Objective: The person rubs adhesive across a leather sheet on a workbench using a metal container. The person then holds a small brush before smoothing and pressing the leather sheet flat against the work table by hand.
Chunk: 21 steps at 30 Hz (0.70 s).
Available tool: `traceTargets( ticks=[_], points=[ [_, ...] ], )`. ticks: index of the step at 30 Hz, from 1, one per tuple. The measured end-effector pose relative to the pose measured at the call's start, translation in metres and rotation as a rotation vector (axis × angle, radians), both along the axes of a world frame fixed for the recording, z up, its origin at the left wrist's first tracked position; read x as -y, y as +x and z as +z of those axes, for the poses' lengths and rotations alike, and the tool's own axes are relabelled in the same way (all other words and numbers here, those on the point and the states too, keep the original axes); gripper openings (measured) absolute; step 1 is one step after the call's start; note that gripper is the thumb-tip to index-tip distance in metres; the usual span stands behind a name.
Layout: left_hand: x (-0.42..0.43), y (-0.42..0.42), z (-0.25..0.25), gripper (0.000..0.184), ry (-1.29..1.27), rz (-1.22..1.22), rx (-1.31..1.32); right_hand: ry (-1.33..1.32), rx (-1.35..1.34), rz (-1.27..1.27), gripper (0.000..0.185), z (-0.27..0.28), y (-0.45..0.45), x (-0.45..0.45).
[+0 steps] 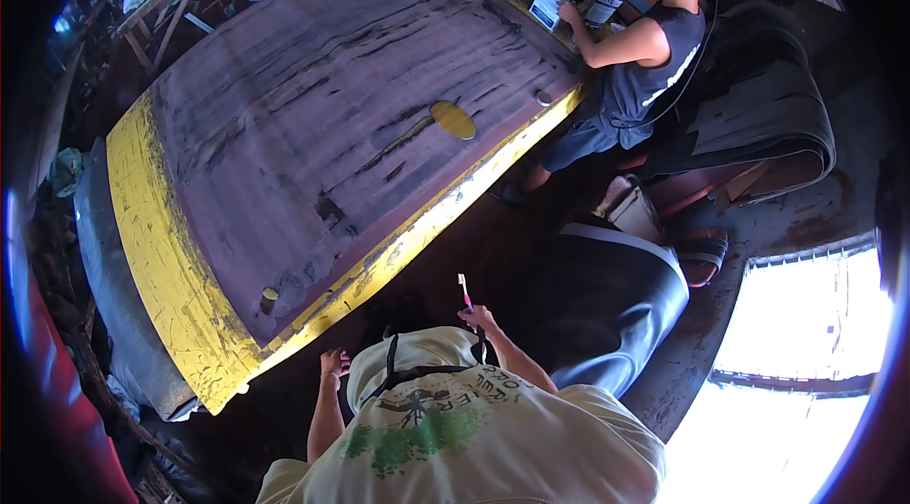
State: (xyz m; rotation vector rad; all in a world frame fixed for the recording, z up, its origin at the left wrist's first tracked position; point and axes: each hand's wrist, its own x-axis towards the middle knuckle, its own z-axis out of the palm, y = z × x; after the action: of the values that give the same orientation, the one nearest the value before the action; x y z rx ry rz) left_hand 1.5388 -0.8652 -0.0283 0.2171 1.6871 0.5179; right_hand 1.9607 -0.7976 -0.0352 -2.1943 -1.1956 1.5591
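seen from above, a person in a pale printed shirt [427,419] stands beside a large worktable with a worn purple-brown top and chipped yellow edges [256,144]. the right hand [477,318] grasps a pink-and-white toothbrush [465,293] upright, bristle end up, in front of the body and apart from the table. the left hand [335,364] is released, its fingers loosely bent, near the table's closest corner. a yellow oval disc [453,120] lies on the tabletop. at the far right corner, a co-worker in a dark sleeveless top [659,63] has one hand at a labelled container [548,3]. a dark, shiny covered bulk [607,305] sits to the right.
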Motion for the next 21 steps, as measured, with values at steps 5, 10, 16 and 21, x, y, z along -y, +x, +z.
traceTargets(
  ticks=[5,10,16,21],
  points=[
    [-0.011,-0.002,0.01,0.018,-0.041,-0.024,-0.048,0.037,0.034,0.004,0.035,0.01,-0.005,0.001],
    [-0.016,-0.01,0.005,0.022,-0.039,-0.068,-0.048,0.045,0.026,-0.056,0.034,0.02,-0.008,0.002],
    [-0.015,-0.012,0.012,0.03,0.006,-0.103,-0.077,0.105,-0.035,-0.06,0.019,0.04,-0.013,0.0],
    [-0.008,-0.012,-0.007,0.02,0.145,0.018,0.123,0.135,-0.187,-0.172,0.009,0.055,-0.003,0.002]
  ],
)
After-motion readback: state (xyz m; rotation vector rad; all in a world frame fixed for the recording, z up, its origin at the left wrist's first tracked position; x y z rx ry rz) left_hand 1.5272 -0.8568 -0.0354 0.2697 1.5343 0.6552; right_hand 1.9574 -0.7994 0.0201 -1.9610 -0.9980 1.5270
